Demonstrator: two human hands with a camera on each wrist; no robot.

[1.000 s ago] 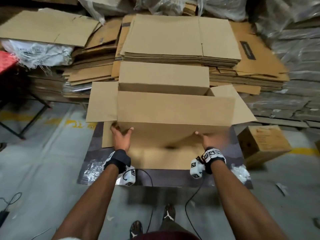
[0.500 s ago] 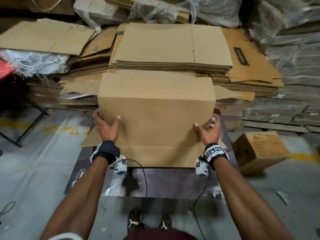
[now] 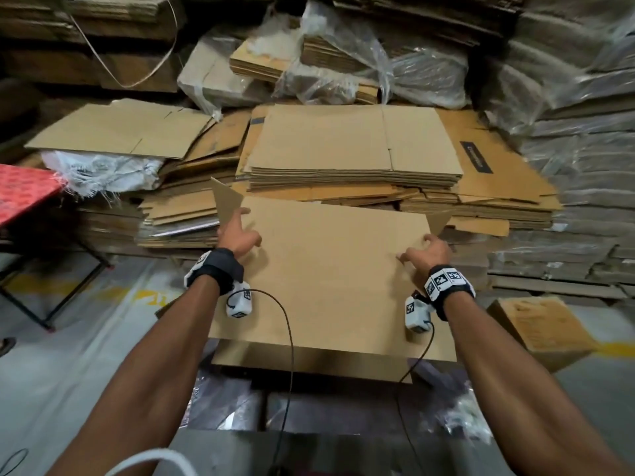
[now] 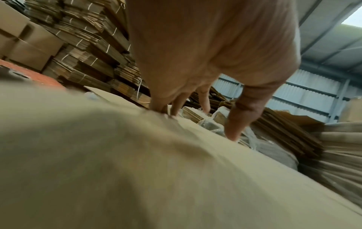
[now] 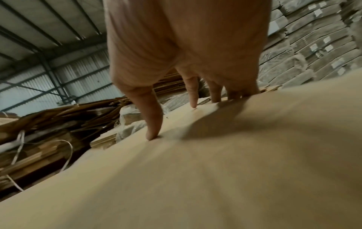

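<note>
Squarely on the bench [image 3: 309, 412], a plain brown cardboard box [image 3: 330, 269] lies broad side up under both grips.
Left grip [image 3: 238, 235] rests at the box's far left corner and right grip [image 3: 427, 250] at its far right corner, each wide, fingertips [image 5: 192, 99] pressing the panel and clasping nothing. Beyond the box, a flattened carton [image 3: 481, 159] bears a black label, its writing too small to read. Right of the box, a small carton [image 3: 536, 328] on the floor carries faint print, also unreadable. The wristband [image 3: 446, 283] behind the right grip shows black-and-white square markers. The box's far edge sits near the stack of flattened cartons [image 3: 354, 149]. Left of the box lies open floor [image 3: 86, 338].
</note>
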